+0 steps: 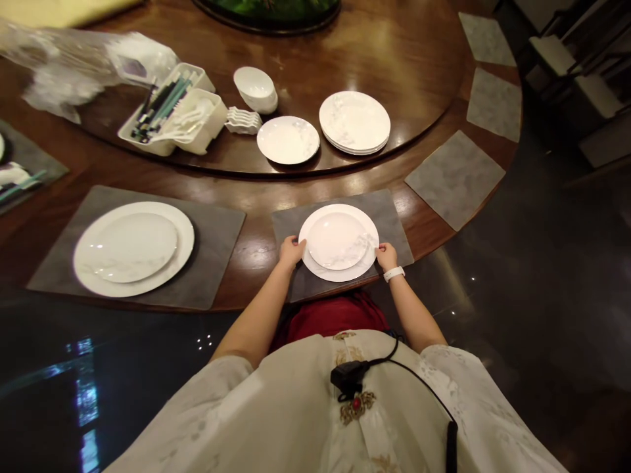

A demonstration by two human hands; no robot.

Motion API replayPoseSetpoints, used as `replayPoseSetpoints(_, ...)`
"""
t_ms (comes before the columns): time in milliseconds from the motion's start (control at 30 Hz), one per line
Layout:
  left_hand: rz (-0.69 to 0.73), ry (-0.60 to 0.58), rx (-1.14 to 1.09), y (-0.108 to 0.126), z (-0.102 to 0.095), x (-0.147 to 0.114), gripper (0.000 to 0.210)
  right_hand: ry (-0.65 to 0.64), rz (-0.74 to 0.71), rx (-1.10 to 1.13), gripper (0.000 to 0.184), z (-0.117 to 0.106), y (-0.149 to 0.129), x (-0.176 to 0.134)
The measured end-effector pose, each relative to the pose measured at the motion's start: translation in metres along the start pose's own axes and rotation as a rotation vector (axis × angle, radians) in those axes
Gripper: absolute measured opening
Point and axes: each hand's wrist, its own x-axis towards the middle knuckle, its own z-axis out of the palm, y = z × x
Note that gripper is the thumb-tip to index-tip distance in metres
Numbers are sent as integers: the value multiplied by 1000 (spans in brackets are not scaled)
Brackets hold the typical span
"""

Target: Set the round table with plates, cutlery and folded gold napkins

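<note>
Along the near edge of the table [256,259], our left hand [292,251] and right hand [387,256] pinch opposite sides of the big plate [340,276], which sits on the mat [390,217] with the small plate [338,241] on top — we judge the step to be straightening the pair; the next move seems to call for gentle, level nudges, both hands matched — so the upper one doesn't slide
</note>
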Motion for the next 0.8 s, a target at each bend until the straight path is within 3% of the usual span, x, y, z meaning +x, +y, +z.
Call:
replayPoseSetpoints(200, -40, -18, -158, -6, 14, -4, 46, 16, 29, 13, 19, 10, 3, 1)
replayPoseSetpoints(367, -43, 17, -176, -8, 19, -5, 49, 24, 39, -52, 22, 12, 3, -1)
replayPoseSetpoints(500, -44, -23, -142, -6, 18, -6, 53, -28, 25, -128, 23, 3, -2, 1)
replayPoseSetpoints(633, -71, -56, -161, -2, 10, -5, 47, -94, -30, -239, 25, -20, -18, 12)
replayPoseSetpoints(733, -106, -88, -187, 0, -7, 0, 48, -68, -180, -433, 37, -30, -46, 26)
replayPoseSetpoints(800, -127, -108, -212, 1, -25, 5, 51, -77, -306, -510, 40, -26, -76, 36)
